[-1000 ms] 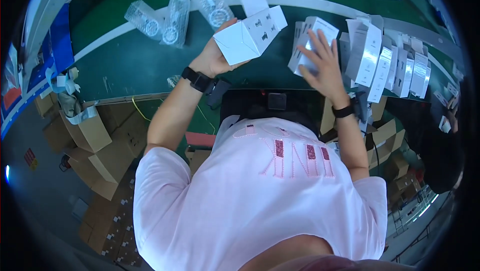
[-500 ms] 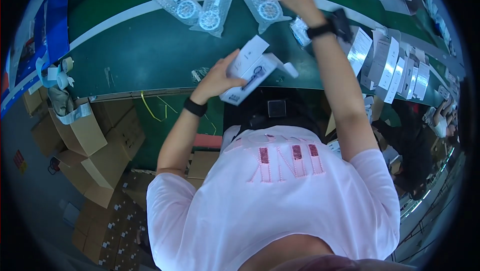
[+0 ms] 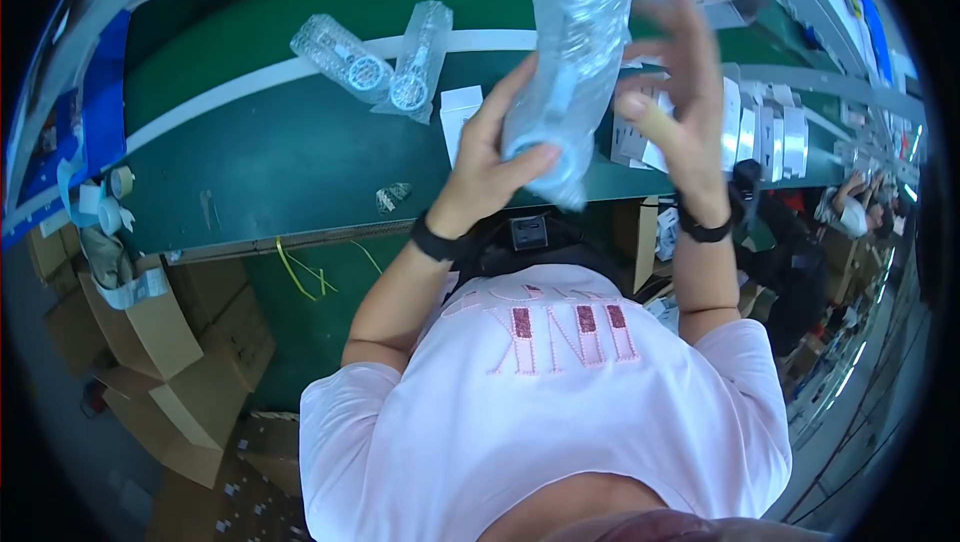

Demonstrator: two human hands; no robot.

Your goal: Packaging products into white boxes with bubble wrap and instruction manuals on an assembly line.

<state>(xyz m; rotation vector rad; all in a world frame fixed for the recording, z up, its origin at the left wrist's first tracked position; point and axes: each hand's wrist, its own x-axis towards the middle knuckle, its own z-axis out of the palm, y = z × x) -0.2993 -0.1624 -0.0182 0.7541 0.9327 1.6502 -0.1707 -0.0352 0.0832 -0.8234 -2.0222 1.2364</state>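
Observation:
My left hand [image 3: 490, 157] and my right hand [image 3: 672, 92] both grip a clear plastic-wrapped item [image 3: 568, 62], held upright above the green work surface [image 3: 260, 157]. The left hand clasps its lower end and the right hand holds its right side. A white box [image 3: 458, 117] lies on the surface just left of my left hand. Two more clear wrapped items [image 3: 385, 62] lie on the surface to the far left. Each wrist wears a black band.
A row of white boxes [image 3: 765, 132] stands along the surface at the right. Tape rolls [image 3: 110, 197] sit at the left end. Brown cartons [image 3: 160, 342] are stacked on the floor at the left. Another person [image 3: 855, 207] works at the far right.
My left hand has let go of the white box, which now lies on the surface. My right hand brought a clear wrapped item back from the far side, and both hands now hold it.

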